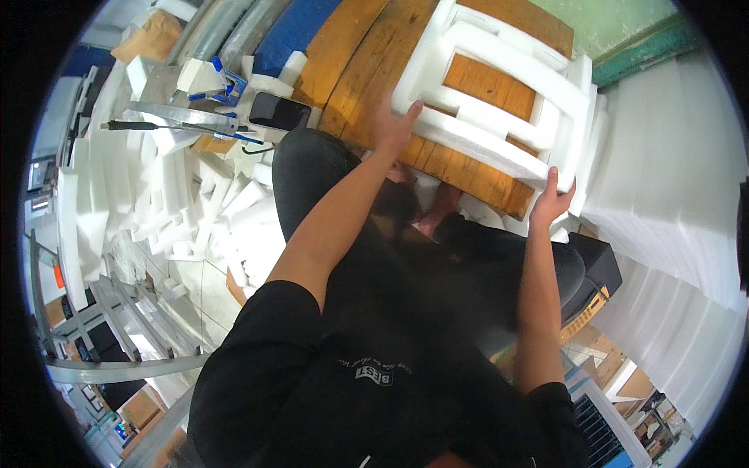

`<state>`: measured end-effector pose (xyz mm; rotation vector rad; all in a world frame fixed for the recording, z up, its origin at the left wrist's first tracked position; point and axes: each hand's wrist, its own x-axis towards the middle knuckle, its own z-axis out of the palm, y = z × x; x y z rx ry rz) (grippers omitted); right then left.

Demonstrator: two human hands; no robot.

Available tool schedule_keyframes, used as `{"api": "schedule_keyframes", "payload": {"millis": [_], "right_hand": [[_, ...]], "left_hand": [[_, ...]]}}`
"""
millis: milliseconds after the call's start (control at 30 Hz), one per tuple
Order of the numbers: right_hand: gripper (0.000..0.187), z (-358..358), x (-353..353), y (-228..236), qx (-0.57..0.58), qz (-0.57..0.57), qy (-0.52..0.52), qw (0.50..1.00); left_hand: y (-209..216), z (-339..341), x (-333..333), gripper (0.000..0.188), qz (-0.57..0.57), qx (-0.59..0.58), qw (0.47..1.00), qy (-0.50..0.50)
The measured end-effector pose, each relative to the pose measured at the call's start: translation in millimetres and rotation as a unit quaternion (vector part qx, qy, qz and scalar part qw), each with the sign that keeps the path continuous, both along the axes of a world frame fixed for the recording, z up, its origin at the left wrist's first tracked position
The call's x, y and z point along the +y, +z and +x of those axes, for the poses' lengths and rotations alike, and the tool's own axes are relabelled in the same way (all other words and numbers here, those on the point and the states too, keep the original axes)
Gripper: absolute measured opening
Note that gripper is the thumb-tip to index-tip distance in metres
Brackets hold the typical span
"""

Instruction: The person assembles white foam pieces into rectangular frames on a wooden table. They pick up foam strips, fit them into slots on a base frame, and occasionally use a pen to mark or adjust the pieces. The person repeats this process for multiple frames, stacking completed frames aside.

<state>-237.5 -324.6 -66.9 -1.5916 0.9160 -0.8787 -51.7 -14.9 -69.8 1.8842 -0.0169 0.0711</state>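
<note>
A white foam frame (pixel 499 156) with cross bars and cut-out openings lies over the wooden tabletop (pixel 367 54). My left hand (pixel 396 129) grips its near left corner, thumb on the upper face and the other fingers mostly hidden. At the near right corner, my right hand (pixel 551 204) holds the same frame, its thumb pointing up along the edge. Through the openings, bare wood shows. More white foam edges show just beyond the frame's right side.
Left of the table, a phone (pixel 279 111) lies near a long thin tool with a black handle (pixel 129 125). Foam offcuts (pixel 226 203) heap up on the left floor. Tall stacks of white foam sheets (pixel 663 156) stand at the right. A blue roll (pixel 292 35) lies at the far left.
</note>
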Motion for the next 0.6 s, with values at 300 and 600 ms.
{"api": "schedule_keyframes", "payload": {"millis": [300,600], "right_hand": [[0.07,-2.1,3.6,-1.9,0.007,-0.017,-0.004,1.0],[0.084,-2.6,-5.2,-14.2,0.061,-0.079,-0.026,0.995]], "left_hand": [[-7.8,-4.6,-1.2,0.069,-0.007,-0.001,1.0,0.008],[6.5,-4.4,-6.7,0.069,0.002,0.037,0.999,0.011]]}}
